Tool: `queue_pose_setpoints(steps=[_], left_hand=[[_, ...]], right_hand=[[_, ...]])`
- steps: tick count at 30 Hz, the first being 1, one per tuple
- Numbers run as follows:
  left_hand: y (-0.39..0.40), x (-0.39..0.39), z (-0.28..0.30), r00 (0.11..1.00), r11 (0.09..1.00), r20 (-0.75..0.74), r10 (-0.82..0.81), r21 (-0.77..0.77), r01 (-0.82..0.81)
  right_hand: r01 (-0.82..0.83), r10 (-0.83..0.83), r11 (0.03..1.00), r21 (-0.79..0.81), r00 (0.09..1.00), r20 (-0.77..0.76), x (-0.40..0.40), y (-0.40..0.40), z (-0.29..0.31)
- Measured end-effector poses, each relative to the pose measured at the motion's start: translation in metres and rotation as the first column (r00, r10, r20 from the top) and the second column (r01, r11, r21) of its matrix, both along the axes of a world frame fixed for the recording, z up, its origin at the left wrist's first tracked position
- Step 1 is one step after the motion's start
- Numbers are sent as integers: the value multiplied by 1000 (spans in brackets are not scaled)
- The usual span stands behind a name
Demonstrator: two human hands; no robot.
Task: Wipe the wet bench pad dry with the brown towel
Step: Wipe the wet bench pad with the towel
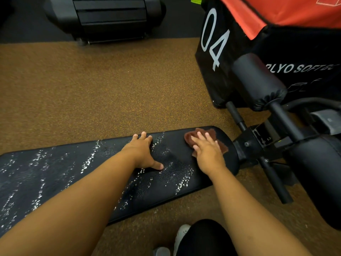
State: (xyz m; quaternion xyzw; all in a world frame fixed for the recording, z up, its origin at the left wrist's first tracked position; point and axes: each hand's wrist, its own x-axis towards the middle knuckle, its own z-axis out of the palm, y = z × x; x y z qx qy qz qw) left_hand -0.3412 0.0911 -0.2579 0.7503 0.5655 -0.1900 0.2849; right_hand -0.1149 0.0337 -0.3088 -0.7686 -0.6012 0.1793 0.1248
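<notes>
Black bench pad (55,174), beaded with water at left and middle, lies across the brown floor (92,89). Left hand (143,154) rests flat mid-pad, fingers at the far edge, thumb spread. Right hand (206,150), fingers straight and splayed, presses the brown towel (204,133) onto the pad's right end. Far right: a padded roller (258,80) before a black box (217,52) marked 04.

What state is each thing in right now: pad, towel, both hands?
Bench pad: wet, white droplet streaks over most of it; looks drier next to the towel.
Brown towel: crumpled, lying on the pad's right end under the right hand.
Right hand: fingers straight, pressing the towel down.
Left hand: resting flat on the pad, fingertips at its far edge, holding nothing.
</notes>
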Motion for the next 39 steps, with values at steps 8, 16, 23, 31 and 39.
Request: queue_pose_setpoints(steps=[8, 16, 23, 31, 39], left_hand=[[0, -1, 0, 1000, 1000, -12, -27, 2, 27], [-1, 3, -3, 999, 999, -40, -29, 30, 30], [-1, 1, -2, 999, 999, -28, -33, 29, 34], [-1, -1, -1, 999, 999, -22, -32, 7, 32], [-2, 2, -3, 999, 999, -33, -29, 22, 30]], right_hand=[[-360, 364, 932, 53, 922, -132, -10, -35, 2], [-306, 311, 950, 62, 948, -75, -35, -51, 3], [-39, 42, 994, 103, 999, -29, 21, -67, -6], [-423, 433, 901, 96, 891, -135, 25, -103, -6], [-384, 395, 917, 108, 911, -116, -5, -114, -5]])
